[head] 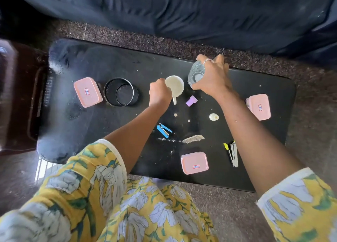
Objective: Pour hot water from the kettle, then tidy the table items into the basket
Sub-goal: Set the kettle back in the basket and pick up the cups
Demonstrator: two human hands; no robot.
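My right hand is wrapped round the clear ribbed see-through water vessel, the kettle stand-in. It is tipped mouth-down toward the cream-white round mug just left of that hand. I can't make out a stream of water. My left hand is curled tight against the mug's left wall and looks to grip it, but the finger contact is hidden.

Handling, my call:
- **Vessel:** thin, smooth, likely slick when wet, and its weight will shift as it empties. The mid-body wrap suits it.
- **Mug:** rigid and chippable, and its walls will heat once filled. The handle just right of my left hand, pointing at me, is the safer hold.

The black wire-mesh round basket stands just left of my left hand. It looks stiff and light, with an open top.

Items to tidy on the glossy black counter:
- A pink lidded plastic box past the basket.
- A second pink box right of my right forearm.
- A third pink box near me, between the arms.
- A lilac plastic cap below my right wrist.
- A blue stapler beside my left forearm.
- A silver stapler with yellow tip by my right forearm.

All of these are hard, small and pinchable.
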